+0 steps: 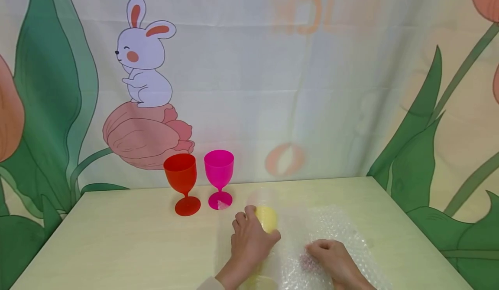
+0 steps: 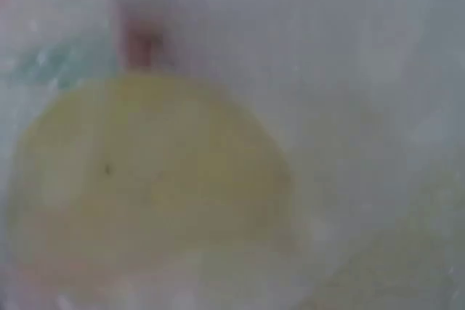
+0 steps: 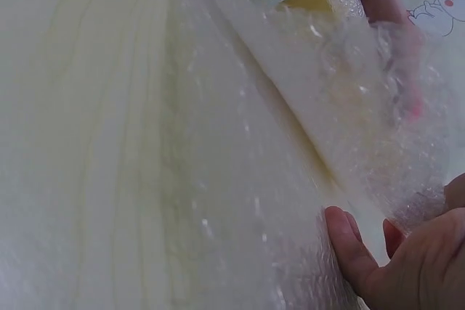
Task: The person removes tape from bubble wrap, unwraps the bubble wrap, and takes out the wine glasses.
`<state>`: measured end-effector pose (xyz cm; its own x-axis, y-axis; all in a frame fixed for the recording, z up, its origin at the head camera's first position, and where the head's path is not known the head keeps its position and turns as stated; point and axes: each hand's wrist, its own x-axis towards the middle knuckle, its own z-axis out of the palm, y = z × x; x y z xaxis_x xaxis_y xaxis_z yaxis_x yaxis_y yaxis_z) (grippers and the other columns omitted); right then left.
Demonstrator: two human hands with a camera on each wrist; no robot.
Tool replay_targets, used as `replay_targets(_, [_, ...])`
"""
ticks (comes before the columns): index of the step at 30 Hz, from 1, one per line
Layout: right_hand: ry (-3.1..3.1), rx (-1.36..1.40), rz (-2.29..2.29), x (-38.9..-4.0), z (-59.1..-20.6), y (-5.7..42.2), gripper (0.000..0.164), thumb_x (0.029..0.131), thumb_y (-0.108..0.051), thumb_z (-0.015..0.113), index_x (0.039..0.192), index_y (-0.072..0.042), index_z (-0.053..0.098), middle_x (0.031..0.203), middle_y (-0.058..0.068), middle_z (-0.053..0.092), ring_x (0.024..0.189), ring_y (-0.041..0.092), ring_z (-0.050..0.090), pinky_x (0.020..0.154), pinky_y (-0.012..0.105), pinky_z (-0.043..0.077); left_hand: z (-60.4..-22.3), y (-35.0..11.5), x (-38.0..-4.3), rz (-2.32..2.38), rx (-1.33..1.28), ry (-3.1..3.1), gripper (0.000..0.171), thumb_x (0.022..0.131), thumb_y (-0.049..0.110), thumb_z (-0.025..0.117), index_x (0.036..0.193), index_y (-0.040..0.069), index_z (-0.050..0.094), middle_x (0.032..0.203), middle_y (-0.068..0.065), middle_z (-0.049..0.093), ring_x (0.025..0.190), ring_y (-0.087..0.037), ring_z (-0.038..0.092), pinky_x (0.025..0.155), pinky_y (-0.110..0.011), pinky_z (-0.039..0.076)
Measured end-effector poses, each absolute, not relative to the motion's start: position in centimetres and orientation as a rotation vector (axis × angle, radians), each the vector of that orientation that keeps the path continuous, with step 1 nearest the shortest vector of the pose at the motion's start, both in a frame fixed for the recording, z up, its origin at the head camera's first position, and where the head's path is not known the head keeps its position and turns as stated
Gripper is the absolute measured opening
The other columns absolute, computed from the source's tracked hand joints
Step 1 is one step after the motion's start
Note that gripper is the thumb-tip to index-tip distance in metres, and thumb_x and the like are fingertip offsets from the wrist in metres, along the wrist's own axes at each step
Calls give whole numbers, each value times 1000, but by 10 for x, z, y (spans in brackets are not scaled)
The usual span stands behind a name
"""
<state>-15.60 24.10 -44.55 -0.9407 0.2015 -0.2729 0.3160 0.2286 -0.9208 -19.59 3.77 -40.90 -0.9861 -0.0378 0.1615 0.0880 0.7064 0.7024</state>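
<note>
A yellow goblet [image 1: 267, 219] lies on its side on a sheet of bubble wrap [image 1: 331, 225], partly covered by the clear film. My left hand [image 1: 249, 242] grips it through the wrap, fingers on the far side and thumb on the right. The left wrist view shows the goblet's rounded yellow end [image 2: 152, 179] blurred behind the film, with a fingertip [image 2: 142, 45] above it. To the right, my right hand [image 1: 335, 259] pinches the bubble wrap. In the right wrist view, the right hand [image 3: 407, 266] is beside a lifted fold of the wrap [image 3: 312, 99].
A red goblet [image 1: 181, 175] and a pink goblet [image 1: 219, 171] stand upright at the back of the pale wooden table [image 1: 128, 238]. A small clear scrap lies on the pink one's foot. Behind the table hangs a cloth [image 1: 241, 86] printed with a rabbit and tulips.
</note>
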Motion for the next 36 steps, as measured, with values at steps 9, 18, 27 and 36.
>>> replay_targets(9, [2318, 352, -1827, -157, -446, 251, 20, 95, -17, 67, 93, 3, 71, 88, 7, 67, 81, 20, 62, 73, 34, 52, -405, 37, -192, -1175, -46, -2849, 71, 82, 29, 68, 149, 18, 45, 111, -21, 50, 92, -37, 54, 71, -54, 48])
replay_targets(18, [2556, 141, -1542, -162, -433, 258, 18, 95, -15, 68, 85, 0, 73, 75, 0, 63, 71, 15, 55, 64, 31, 47, -407, 37, -190, -1107, -82, -2888, 77, 90, 34, 76, 155, 19, 39, 118, -24, 48, 95, -39, 54, 71, -54, 48])
replay_targets(27, [2730, 96, -1511, -160, -432, 258, 9, 88, -10, 71, 82, -3, 71, 74, -1, 65, 71, 15, 55, 63, 29, 47, -405, 32, -194, -1252, 20, -2829, 76, 86, 26, 77, 151, 18, 38, 109, -22, 51, 91, -38, 58, 70, -55, 49])
replay_targets(36, [2773, 262, -1543, -159, -435, 263, 3, 85, -9, 68, 83, -6, 69, 82, 1, 68, 74, 15, 59, 66, 29, 48, -404, 26, -191, -1486, 53, -2730, 79, 87, 27, 76, 153, 15, 34, 104, -21, 55, 77, -31, 58, 61, -48, 46])
